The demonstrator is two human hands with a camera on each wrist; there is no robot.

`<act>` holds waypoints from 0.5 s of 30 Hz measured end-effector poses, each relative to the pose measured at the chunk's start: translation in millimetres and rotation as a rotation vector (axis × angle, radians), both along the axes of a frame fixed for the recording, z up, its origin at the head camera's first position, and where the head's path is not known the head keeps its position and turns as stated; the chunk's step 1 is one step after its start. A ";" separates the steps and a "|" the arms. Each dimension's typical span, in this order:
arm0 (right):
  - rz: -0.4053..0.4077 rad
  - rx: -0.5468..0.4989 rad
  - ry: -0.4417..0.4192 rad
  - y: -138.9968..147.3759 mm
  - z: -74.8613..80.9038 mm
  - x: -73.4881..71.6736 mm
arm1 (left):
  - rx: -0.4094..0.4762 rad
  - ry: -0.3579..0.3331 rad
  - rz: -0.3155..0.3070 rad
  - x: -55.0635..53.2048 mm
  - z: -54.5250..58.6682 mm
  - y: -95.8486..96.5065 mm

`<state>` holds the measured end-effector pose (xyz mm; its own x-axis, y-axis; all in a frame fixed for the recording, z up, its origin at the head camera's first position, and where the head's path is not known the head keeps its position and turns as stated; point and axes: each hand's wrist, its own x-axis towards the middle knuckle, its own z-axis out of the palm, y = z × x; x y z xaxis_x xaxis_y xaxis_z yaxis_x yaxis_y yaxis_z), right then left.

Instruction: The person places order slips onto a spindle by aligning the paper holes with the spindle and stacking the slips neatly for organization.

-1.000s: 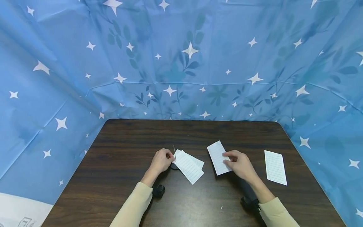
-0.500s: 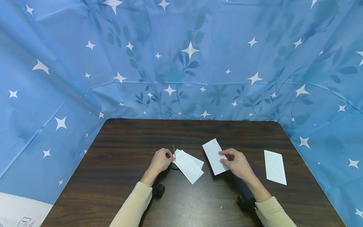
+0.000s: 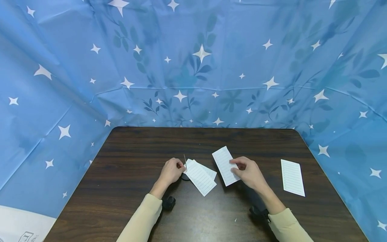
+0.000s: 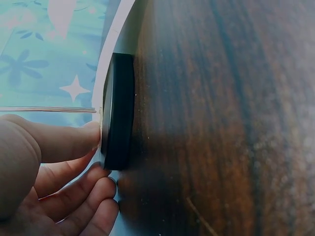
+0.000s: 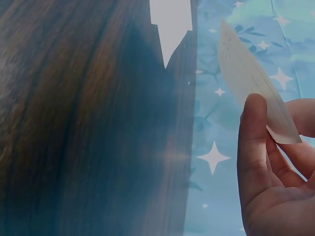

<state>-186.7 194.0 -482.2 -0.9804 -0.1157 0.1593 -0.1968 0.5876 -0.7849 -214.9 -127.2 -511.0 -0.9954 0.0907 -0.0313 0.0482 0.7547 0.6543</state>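
Evidently, the left hand [image 3: 171,171] pinches the black base [image 4: 118,113] of a spike [image 4: 49,109] — two slips [image 3: 198,177] fanning toward four o'clock from it — while the right hand's [image 3: 249,173] thumb and fingers pinch a raised lined slip [image 3: 223,164], another slip [image 3: 292,177] lying at that hand's three o'clock.

Creased blue star-and-leaf cloth [image 3: 184,76] is hanging behind and along both sides of a dark wood-grain table [image 3: 208,213], making this a screened-off tabletop workspace and hiding so much of the surroundings that the kind of room beyond, whether home, office or something else, is escaping identification.
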 end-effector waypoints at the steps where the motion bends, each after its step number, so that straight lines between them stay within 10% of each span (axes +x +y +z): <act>1: 0.001 -0.002 0.001 -1.1 0.5 -0.1 | 0.001 -0.001 0.001 0.1 0.1 0.0; 15: 0.010 -0.031 0.033 -14.1 7.9 0.7 | 0.004 0.004 0.003 0.8 0.6 -0.3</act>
